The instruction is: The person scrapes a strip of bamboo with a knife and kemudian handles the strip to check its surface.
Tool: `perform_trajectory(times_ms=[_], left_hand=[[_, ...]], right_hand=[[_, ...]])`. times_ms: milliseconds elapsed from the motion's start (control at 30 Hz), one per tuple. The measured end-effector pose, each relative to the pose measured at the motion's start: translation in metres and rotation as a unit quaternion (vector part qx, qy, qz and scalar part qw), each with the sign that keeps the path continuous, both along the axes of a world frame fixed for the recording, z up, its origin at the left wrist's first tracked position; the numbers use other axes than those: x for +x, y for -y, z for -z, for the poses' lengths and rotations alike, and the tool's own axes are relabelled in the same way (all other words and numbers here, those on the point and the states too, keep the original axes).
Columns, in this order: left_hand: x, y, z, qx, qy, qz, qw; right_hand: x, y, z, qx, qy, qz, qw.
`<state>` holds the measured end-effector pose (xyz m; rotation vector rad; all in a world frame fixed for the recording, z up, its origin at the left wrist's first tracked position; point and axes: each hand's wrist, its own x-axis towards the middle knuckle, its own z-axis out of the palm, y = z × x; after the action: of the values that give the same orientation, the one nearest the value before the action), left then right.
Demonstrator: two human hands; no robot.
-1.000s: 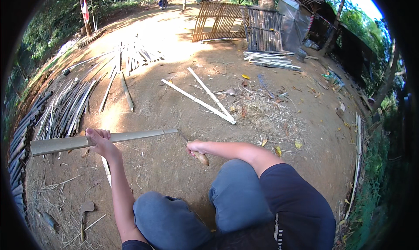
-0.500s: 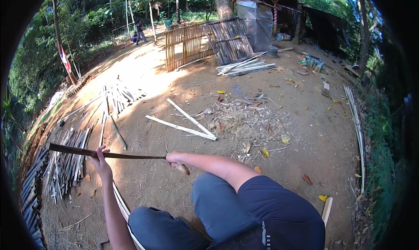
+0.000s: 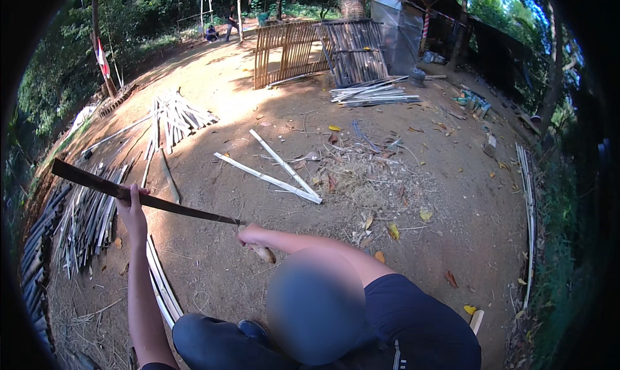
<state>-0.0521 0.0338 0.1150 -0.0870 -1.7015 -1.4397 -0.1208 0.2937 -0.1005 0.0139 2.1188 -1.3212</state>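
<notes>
My left hand (image 3: 132,208) grips a long, thin bamboo slat (image 3: 97,184) partway along it. The slat looks dark in the shade and slants from the upper left down to my right hand (image 3: 250,235). That hand is closed on a knife whose pale wooden handle (image 3: 263,253) sticks out below the fist. The blade is hidden where it meets the slat's near end. Both hands are held above bare dirt in front of my knees (image 3: 316,312).
Bundles of split bamboo (image 3: 84,221) lie on the left, with pale slats (image 3: 158,279) beside my left arm. Two white strips (image 3: 278,169) lie in the middle by shavings and dry leaves (image 3: 368,176). Bamboo fence panels (image 3: 323,50) and a shed (image 3: 400,21) stand behind. People stand far back (image 3: 232,18).
The slat has tipped from level to slanting, its far end higher at the left. My left hand has risen with it, and the view has lifted toward the fence panels.
</notes>
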Motion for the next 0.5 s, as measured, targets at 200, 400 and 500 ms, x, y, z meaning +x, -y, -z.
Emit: perform_trajectory(times_ms=[200, 400, 500], left_hand=[[-0.065, 0.046, -0.017, 0.057, -0.052, 0.036, 0.996], [-0.116, 0.081, -0.022, 0.104, -0.040, 0.064, 0.992], [-0.128, 0.084, -0.027, 0.157, -0.030, 0.053, 0.986]], right_hand=[[-0.023, 0.026, 0.021, -0.095, 0.133, 0.023, 0.986], [-0.076, 0.044, 0.007, -0.056, 0.136, 0.049, 0.988], [-0.085, 0.052, -0.023, -0.040, 0.106, 0.060, 0.992]])
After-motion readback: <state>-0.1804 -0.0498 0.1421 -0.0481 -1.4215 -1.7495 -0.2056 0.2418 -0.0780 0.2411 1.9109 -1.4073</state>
